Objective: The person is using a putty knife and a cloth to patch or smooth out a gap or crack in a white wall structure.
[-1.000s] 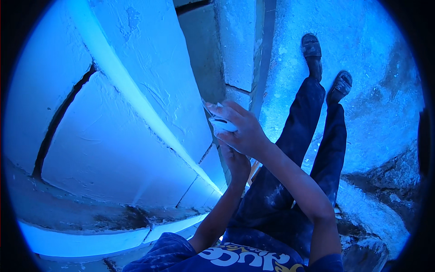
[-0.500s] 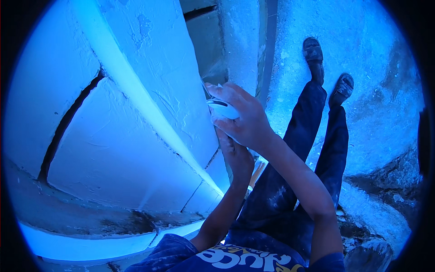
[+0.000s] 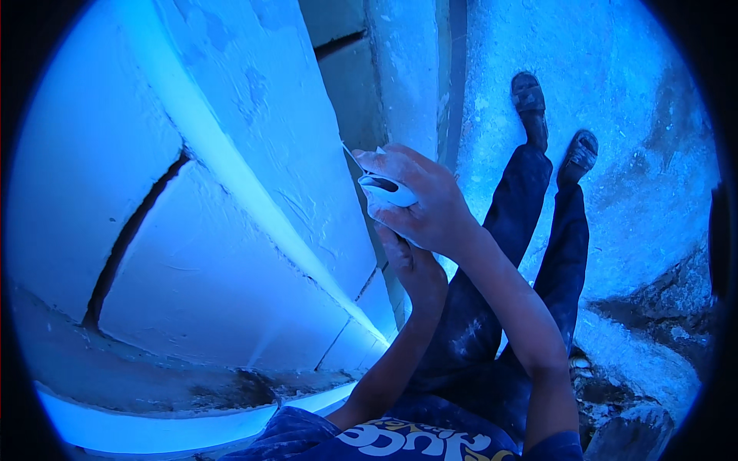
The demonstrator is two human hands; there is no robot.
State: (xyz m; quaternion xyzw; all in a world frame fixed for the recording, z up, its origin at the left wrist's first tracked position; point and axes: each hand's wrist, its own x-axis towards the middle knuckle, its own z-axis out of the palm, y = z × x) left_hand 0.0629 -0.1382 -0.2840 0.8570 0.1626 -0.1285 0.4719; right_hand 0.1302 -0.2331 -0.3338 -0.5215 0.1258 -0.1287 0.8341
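Fingers (image 3: 384, 163) of the bare right hand (image 3: 430, 200) curled around a white, smooth, rounded object with a dark slot (image 3: 403, 197), just off centre toward one o'clock. At six o'clock from that grip, a bare left hand (image 3: 419, 269), fingertips partly hidden; impossible to tell whether closed on anything. At nine o'clock from the fingers and just beside, a large, pale, flat wall panel with a streaked surface (image 3: 269, 131); contact unclear.

Best handled, judging by the pose, with a firm yet supple hold: keep the right wrist in line with the forearm, brace the left hand close underneath, keep the slotted object square to the panel's edge, and press lightly and evenly.

By count: two hands; one slotted object; one streaked panel; two bright pale-blue strips, one slanting down from eleven o'clock (image 3: 207, 146), one curving between seven and eight (image 3: 154, 432); two dark, narrow gaps, at nine (image 3: 125, 240) and just before twelve (image 3: 340, 44); two dark cloth trouser legs (image 3: 516, 200), between two and five; two dark open-toed slippers (image 3: 527, 92), between one and two o'clock and just past two; one blue cloth shirt with pale print (image 3: 430, 430), at six.
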